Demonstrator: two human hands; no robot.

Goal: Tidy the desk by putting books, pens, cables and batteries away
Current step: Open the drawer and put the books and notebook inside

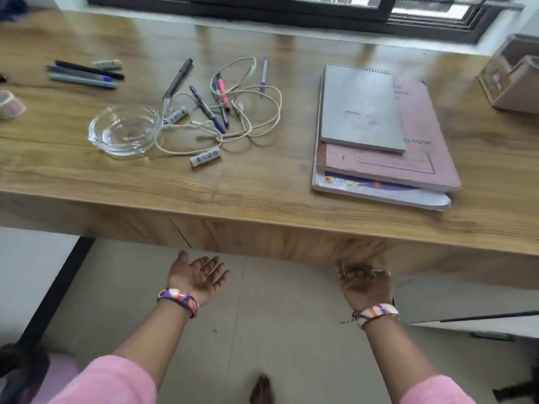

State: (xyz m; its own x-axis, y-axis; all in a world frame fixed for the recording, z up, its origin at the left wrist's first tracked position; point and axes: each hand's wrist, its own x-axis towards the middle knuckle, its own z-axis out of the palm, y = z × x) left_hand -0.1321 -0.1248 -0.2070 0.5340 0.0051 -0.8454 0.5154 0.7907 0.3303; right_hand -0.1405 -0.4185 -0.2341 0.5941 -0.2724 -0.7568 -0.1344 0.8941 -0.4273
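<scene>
Wood-grain tabletop (pixel 262 176), glossy. Stacked books (pixel 379 135): grey spiral pad on pink cover on white one, right side. Cream cable (pixel 250 112), looped and tangled, centre, threaded among slim plastic pens (pixel 207 109); cylindrical batteries (pixel 205 156) beside it. Round clear glass dish (pixel 125 131), left of it. Left hand (pixel 198 275): palm up, grip wide, empty, below the edge. Right hand (pixel 364 284): blurred, fingers curled, grip state cannot be told.

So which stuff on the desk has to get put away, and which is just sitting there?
To put away:
stack of books
white cable
pens in the tangle
pens at far left
batteries

Just sitting there:
glass dish
roll of tape
beige box
</scene>
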